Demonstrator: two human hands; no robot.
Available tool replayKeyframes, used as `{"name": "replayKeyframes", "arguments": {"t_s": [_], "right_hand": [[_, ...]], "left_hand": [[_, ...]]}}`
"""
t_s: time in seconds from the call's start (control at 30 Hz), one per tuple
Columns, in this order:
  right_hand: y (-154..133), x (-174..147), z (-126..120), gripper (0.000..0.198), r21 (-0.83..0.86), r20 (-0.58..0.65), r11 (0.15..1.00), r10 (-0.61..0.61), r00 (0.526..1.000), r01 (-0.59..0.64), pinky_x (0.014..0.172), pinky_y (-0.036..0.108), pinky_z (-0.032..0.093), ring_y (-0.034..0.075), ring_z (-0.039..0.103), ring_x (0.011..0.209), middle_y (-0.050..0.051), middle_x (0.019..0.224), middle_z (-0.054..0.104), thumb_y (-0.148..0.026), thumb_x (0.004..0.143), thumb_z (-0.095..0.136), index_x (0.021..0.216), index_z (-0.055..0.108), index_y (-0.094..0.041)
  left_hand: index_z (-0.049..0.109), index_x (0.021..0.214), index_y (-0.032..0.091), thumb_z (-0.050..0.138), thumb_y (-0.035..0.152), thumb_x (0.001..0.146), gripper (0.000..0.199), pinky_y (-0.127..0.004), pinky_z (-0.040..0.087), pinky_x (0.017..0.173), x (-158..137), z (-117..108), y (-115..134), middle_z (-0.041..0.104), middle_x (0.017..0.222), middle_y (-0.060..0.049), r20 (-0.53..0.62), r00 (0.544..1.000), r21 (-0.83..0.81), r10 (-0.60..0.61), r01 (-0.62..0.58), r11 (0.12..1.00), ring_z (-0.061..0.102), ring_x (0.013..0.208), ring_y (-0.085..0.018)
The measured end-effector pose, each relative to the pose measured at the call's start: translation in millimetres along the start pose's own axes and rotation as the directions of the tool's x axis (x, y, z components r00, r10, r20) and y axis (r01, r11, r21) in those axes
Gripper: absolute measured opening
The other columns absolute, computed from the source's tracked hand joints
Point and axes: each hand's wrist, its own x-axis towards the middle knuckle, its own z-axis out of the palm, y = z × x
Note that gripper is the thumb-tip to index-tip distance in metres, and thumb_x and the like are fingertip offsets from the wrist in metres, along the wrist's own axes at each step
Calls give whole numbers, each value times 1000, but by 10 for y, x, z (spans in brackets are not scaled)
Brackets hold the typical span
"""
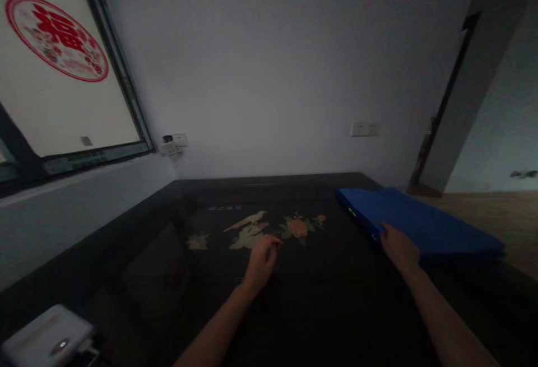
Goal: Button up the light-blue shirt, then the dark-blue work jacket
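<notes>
Down at the near left edge sits a pale, round-cornered device point(48, 333), smooth-shelled, a dark round spot with a bright glint on its face. It's on a black tabletop point(323, 305), dark and glossy, faint reflections sliding across its left half. And look at the decoration: a printed bird point(247, 221) in cream, a peach-coloured flower point(298, 227) with green leaves to its right, small pale characters point(225, 208) above.

Over that print comes the left hand point(263, 258), fingers loosely curled, thumb close to the fingertips, the gap narrow; nothing shows in it, and whether the tips meet I can't tell.

Across to the right, there's the blue bundle point(420, 218), flat, thick-edged, roughly rectangular, lying at the right side of the tabletop, a small yellow-green mark along its left edge. The right hand point(399, 246) is right on that near left edge, fingers bent and touching; pinching or merely resting, the dim light won't say. Behind it all, a plain matte wall point(269, 75) carries a white double socket point(365, 129).
</notes>
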Motion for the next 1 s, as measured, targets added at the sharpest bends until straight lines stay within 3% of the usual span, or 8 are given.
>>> {"name": "replayKeyframes", "arguments": {"t_s": [0.17,0.43,0.67,0.8,0.87,0.9,0.93,1.0], "right_hand": [[-11,-19,-78,44,69,36,988,139,990,-141,70,40,49,31,66,87,17,105,67,-34,92,30,125,56,-20],[-157,-19,-147,45,378,-127,926,53,991,-1,78,39,47,31,64,92,17,101,69,-36,87,36,112,64,-11],[-788,-331,-260,45,746,-129,639,-134,983,185,90,42,45,28,63,98,13,102,70,-46,81,46,103,69,-13],[-1160,-666,-356,42,856,-72,477,-270,960,199,97,46,41,28,61,104,11,109,68,-47,83,50,105,68,-16],[-1318,-903,-448,40,884,-54,404,-408,911,234,100,45,40,26,59,108,10,113,66,-44,85,49,109,67,-17],[-1393,-1039,-506,38,892,-53,361,-513,857,271,100,44,40,25,59,109,10,115,66,-41,87,48,111,66,-17],[-1464,-1183,-570,37,898,-58,305,-630,775,315,101,42,40,23,58,110,9,117,65,-39,89,47,114,64,-19],[-1596,-1471,-705,35,910,-71,151,-862,502,387,102,37,39,19,55,115,7,122,62,-33,92,44,120,61,-22]], "left_hand": [[61,82,17,42,7,81,21,-26,42,74,-52,82,-14,60,80,-4,122,992,-37,-28,33,999,56,79,-15],[62,81,16,41,6,80,23,-24,41,73,-80,148,45,60,82,-4,239,970,-71,-39,57,996,56,79,-14],[62,85,17,43,12,82,20,-26,43,76,-90,176,12,62,84,-4,261,957,-117,-124,158,980,58,81,-16],[61,96,20,52,27,84,17,-31,43,86,-65,237,-145,63,98,-7,169,938,-297,-302,340,892,58,96,-19],[58,100,20,58,35,81,25,-33,44,86,-31,250,-228,62,105,-9,153,868,-464,-472,485,742,59,99,-21],[56,103,20,60,39,80,30,-34,46,85,-10,244,-259,61,108,-9,176,815,-556,-552,545,627,60,98,-22],[55,106,20,61,42,79,36,-35,47,84,11,229,-281,61,110,-10,215,758,-636,-616,587,501,61,96,-22],[52,111,20,60,47,78,43,-37,49,82,52,165,-299,62,110,-10,308,662,-727,-683,627,281,64,90,-23]]}}
